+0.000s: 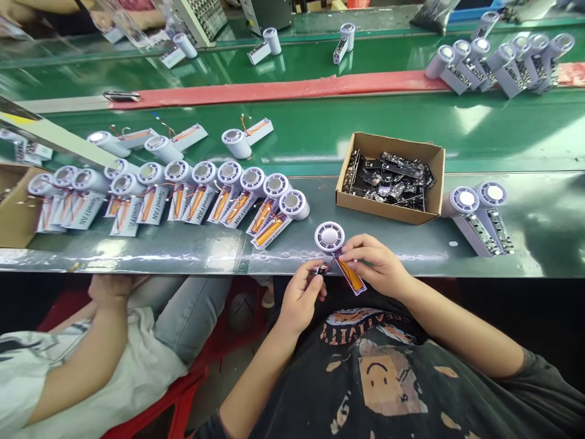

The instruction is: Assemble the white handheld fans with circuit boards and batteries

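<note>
At the table's front edge lies a lavender handheld fan (329,236), its open handle showing an orange battery (351,275) and thin wires. My left hand (302,292) pinches a small black circuit board (322,269) just left of that handle. Thumb and fingers of my right hand (375,263) are closed at the top of the handle, around the thin wires (337,258); the exact contact is partly hidden. Beyond my hands stands a cardboard box (388,213) holding many black circuit boards (395,177).
A row of open-handled fans (229,173) stretches along the left. Two fans with boards fitted (475,207) stand at right. Behind runs a green conveyor (301,122) with a red strip (274,91) and more fans (507,58). A co-worker's arm (91,347) is at left.
</note>
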### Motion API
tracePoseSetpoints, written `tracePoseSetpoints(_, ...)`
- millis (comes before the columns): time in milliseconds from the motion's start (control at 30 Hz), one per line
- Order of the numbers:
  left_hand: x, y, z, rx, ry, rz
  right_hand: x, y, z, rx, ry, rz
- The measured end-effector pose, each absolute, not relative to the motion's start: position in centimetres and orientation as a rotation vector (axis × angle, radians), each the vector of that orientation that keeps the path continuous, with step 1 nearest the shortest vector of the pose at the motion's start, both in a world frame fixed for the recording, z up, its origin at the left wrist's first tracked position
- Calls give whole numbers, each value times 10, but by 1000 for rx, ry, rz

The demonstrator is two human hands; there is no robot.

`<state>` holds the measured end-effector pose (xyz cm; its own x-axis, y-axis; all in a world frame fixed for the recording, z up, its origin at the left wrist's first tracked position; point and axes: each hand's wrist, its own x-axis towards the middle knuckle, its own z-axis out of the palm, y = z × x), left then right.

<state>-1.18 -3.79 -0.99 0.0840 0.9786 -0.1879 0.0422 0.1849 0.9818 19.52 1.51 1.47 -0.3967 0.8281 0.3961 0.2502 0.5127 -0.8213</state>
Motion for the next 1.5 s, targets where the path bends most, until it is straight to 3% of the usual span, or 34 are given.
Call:
tracePoseSetpoints(300, -8, -38, -1, 1285, 1280, 1103, 176, 11, 21, -969, -1974, 864)
tracePoseSetpoints(700, -9, -29, 11, 1818, 1462, 1039, 169, 6, 17, -1073, -2167, 575)
tracePoseSetpoints(867, -7, -29, 7, 1612, 1390, 1084, 169, 8, 16, -1034, -2096, 620)
tracePoseSetpoints(1100, -5, -31, 10, 992, 1241, 1039, 168, 9, 19, -1157, -2143, 378)
tracePoseSetpoints(1500, -2, -31, 11, 1299, 1362, 1059, 164, 7, 26, -1239, -2239, 395)
